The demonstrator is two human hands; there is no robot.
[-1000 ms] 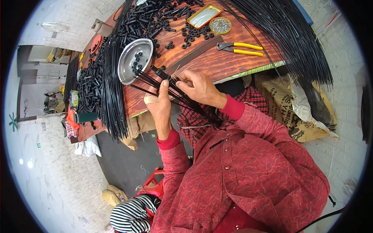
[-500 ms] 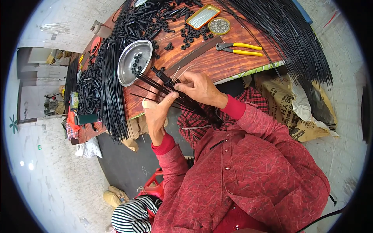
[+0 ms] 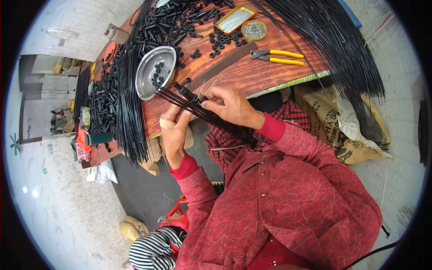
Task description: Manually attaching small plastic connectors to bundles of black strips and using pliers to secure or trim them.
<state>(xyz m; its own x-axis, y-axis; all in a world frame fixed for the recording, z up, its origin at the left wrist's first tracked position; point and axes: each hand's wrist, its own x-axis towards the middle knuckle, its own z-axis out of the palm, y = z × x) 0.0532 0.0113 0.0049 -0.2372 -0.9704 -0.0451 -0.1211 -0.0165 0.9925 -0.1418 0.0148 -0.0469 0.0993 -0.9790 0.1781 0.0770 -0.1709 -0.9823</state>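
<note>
A bundle of thin black rods [image 3: 220, 123] slants from my lap up toward the table edge. My left hand [image 3: 174, 135], with a tan bandage on it, is closed around the upper part of the rods, thumb on top. At the bundle's side, my right hand [image 3: 236, 108] pinches the rods beside a black tubular fitting [image 3: 185, 92]. Fine pale wires [image 3: 204, 87] stick up by the right fingers. What the right fingertips press on is partly hidden. The rod tips reach the rim of an oval metal bowl [image 3: 143, 83] with small black rings in it.
On the wooden table [image 3: 234, 67] lie yellow-handled pliers [image 3: 281, 57], a dark flat bar [image 3: 225, 65], an orange-rimmed tray [image 3: 235, 19] of pale sticks, and a round dish [image 3: 254, 30] of small metal pieces. Heaped black fittings [image 3: 157, 29] and long black rods [image 3: 324, 40] surround them.
My left hand has shifted slightly left and down. The rods, spread apart before, now lie closer together. My right hand has barely moved beside the fitting.
</note>
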